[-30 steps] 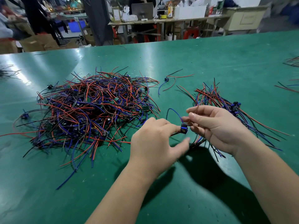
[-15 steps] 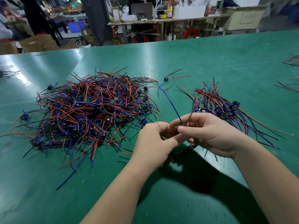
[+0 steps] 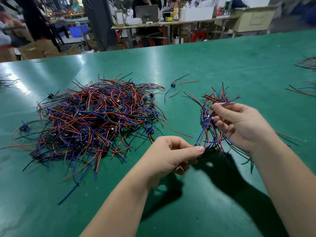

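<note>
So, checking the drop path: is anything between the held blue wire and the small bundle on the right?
Nothing visible. The thin blue wire, pinched by left hand and right hand, hangs over that red-blue-black wire bundle.

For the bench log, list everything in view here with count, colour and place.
Tangled heap of thin insulated wires with small parts: one, red, blue, black, table's left.
Smaller bundle of like wires: one, same colours, under right hand.
Loose small wired part: one, blue, between the heaps, farther back.
Stray wire clusters: few, red and black, table's edges.
Glossy green table: one.
Thin blue wire: one, stretched between both hands.
Left hand: pinches the wire's small dark end part.
Right hand: pinches the wire's upper stretch.
</note>
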The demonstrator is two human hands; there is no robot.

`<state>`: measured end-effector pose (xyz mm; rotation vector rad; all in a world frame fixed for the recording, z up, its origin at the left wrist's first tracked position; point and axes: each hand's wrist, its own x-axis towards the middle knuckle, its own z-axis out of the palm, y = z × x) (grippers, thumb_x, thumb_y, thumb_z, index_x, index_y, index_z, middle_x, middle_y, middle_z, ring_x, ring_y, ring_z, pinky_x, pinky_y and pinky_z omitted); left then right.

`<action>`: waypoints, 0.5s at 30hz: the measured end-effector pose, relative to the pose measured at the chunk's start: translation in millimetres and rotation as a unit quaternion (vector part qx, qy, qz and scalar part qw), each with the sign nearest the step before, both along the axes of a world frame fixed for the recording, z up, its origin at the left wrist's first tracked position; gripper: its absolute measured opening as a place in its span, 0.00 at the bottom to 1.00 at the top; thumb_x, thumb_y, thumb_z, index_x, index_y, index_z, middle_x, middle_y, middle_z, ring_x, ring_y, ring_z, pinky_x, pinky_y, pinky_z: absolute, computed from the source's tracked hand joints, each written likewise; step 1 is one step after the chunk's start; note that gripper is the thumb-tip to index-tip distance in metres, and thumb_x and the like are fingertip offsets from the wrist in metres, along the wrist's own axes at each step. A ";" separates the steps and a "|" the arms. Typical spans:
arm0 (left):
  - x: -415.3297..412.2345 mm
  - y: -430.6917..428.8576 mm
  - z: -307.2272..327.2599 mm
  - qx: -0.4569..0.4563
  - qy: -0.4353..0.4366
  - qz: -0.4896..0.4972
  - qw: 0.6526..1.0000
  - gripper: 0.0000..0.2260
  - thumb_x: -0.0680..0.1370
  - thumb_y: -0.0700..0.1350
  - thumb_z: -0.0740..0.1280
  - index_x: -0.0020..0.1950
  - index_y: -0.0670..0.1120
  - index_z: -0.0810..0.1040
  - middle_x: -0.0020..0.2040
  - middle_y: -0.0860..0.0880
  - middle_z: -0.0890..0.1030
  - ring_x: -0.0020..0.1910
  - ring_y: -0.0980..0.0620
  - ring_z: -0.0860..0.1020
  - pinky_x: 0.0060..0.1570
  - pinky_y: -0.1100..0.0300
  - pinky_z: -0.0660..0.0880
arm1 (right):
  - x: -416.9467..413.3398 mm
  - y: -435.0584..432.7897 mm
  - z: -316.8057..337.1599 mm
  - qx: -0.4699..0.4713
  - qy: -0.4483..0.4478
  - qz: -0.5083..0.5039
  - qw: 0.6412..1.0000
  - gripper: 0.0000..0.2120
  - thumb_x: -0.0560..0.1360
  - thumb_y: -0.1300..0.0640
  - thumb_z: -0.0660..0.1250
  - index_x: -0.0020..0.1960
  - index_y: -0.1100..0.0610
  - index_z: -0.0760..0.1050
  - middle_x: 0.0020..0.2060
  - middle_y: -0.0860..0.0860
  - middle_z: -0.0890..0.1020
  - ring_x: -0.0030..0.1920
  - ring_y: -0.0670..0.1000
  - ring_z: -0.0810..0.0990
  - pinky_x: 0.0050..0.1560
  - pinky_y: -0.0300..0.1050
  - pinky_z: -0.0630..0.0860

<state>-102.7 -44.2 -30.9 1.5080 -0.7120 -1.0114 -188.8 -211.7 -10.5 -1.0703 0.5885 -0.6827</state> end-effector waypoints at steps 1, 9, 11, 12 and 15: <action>-2.1 0.0 0.2 0.006 0.014 -0.017 1.000 0.11 0.63 0.52 0.75 0.31 0.48 0.78 0.31 0.49 0.81 0.24 0.56 0.74 0.25 0.66 0.71 | -1.0 -4.4 0.4 0.005 -0.011 -0.023 1.000 0.04 0.67 0.63 0.70 0.37 0.61 0.75 0.25 0.50 0.79 0.23 0.42 0.76 0.24 0.30 0.73; -0.5 0.4 0.2 0.022 0.036 -0.029 0.999 0.10 0.69 0.46 0.75 0.31 0.47 0.77 0.30 0.48 0.79 0.24 0.55 0.74 0.27 0.65 0.73 | 1.0 -7.5 -4.9 -0.023 -0.038 -0.039 0.998 0.04 0.73 0.63 0.67 0.40 0.61 0.78 0.28 0.50 0.81 0.26 0.42 0.76 0.27 0.30 0.72; 1.0 1.2 -1.4 0.022 0.028 -0.033 0.999 0.11 0.70 0.44 0.75 0.30 0.47 0.77 0.29 0.48 0.79 0.25 0.55 0.73 0.28 0.64 0.73 | 0.0 -6.5 -2.4 -0.002 -0.043 -0.027 0.999 0.03 0.74 0.62 0.66 0.42 0.59 0.78 0.29 0.49 0.82 0.27 0.41 0.77 0.27 0.29 0.72; 1.6 1.8 -2.3 0.024 0.022 -0.036 0.999 0.11 0.70 0.45 0.75 0.30 0.47 0.77 0.29 0.48 0.79 0.26 0.54 0.73 0.28 0.64 0.72 | -0.8 -6.1 -0.4 0.011 -0.043 -0.022 0.999 0.04 0.74 0.61 0.66 0.43 0.57 0.78 0.30 0.48 0.83 0.27 0.41 0.78 0.26 0.28 0.72; 2.5 4.6 -3.5 0.038 -0.035 -0.065 0.997 0.12 0.66 0.53 0.78 0.32 0.48 0.80 0.29 0.47 0.74 0.28 0.50 0.68 0.28 0.62 0.62 | -2.6 -3.6 4.6 0.030 -0.040 -0.013 0.999 0.05 0.75 0.59 0.65 0.43 0.56 0.80 0.29 0.49 0.82 0.25 0.40 0.78 0.24 0.28 0.71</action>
